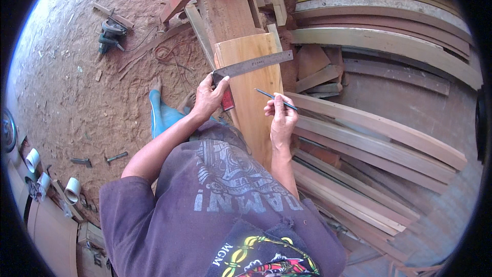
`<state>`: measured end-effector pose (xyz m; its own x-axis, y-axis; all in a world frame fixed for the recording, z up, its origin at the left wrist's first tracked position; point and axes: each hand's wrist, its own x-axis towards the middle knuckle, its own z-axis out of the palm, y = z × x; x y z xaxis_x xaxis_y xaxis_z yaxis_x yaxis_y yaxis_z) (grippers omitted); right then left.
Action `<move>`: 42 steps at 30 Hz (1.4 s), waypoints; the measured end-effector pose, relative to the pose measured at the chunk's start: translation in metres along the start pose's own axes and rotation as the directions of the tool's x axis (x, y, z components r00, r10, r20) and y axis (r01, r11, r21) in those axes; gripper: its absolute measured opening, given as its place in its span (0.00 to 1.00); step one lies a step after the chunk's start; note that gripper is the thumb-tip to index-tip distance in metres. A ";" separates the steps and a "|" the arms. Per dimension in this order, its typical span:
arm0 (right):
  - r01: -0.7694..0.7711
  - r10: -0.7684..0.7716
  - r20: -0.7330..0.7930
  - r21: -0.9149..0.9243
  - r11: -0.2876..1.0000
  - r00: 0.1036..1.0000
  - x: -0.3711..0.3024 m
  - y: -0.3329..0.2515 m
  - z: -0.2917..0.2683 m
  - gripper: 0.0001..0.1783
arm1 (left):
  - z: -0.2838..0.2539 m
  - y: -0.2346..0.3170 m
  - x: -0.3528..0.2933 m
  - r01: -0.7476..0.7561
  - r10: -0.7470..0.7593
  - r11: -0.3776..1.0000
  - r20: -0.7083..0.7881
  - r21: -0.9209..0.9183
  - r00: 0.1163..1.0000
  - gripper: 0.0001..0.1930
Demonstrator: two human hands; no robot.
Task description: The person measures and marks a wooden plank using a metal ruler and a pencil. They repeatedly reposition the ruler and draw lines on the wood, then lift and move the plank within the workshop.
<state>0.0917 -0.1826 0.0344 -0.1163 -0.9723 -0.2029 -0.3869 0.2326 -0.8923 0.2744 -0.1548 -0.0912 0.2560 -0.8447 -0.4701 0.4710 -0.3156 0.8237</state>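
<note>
Shirt (pixel 169 200) cloth lies nearest; beyond, the left hand (pixel 209 97) clasps the square (pixel 256 64) near its corner, across the board (pixel 251 123), while the right hand (pixel 282 119) pinches a pencil (pixel 275 99). Probably stiff and light, the square likely grips best by its handle (pixel 227 101).

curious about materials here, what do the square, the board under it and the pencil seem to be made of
Square: blade probably steel, flat and dull grey; red handle painted metal or plastic, hard to tell. Board: wood, smooth and seemingly bare, pale with faint grain. Pencil: likely wood, judging by its slim shape, with a dark bluish coat.
</note>
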 end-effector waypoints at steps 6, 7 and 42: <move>0.140 -0.152 -0.062 -0.172 0.975 0.986 0.037 0.001 -0.003 0.19 | 0.000 -0.005 0.002 0.024 -0.024 0.998 0.000 0.061 1.000 0.12; 0.162 -0.178 -0.043 -0.253 0.954 0.983 0.050 0.002 -0.001 0.18 | 0.000 -0.004 0.002 0.009 -0.009 0.999 0.003 0.043 1.000 0.12; 0.114 -0.036 0.474 -0.137 0.984 0.880 0.093 -0.040 0.084 0.12 | 0.004 0.006 -0.002 -0.002 0.005 0.997 -0.044 0.074 0.999 0.19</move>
<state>0.1730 -0.2841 0.0178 0.3455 -0.8754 -0.3381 -0.5190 0.1220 -0.8460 0.2734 -0.1571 -0.0843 0.2956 -0.8265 -0.4791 0.4064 -0.3450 0.8461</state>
